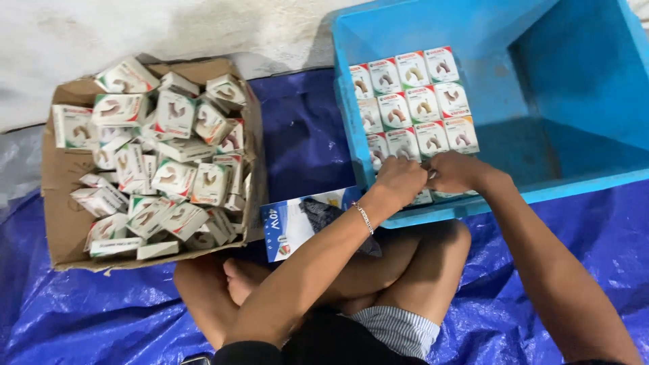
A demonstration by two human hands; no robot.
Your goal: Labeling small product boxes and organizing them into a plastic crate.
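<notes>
My left hand (400, 178) and my right hand (454, 172) meet inside the blue plastic crate (574, 101), at the near edge of a neat block of small white boxes (414, 103) with red and green print. Both hands curl over the nearest row of boxes, fingertips touching each other. The box under the fingers is mostly hidden. A thin bracelet is on my left wrist.
A torn cardboard carton (61, 182) at left is heaped with several loose boxes of the same kind (169, 155). A flat blue-and-white package (297, 220) lies by my crossed legs. A blue tarpaulin (581, 257) covers the floor; a pale wall lies beyond.
</notes>
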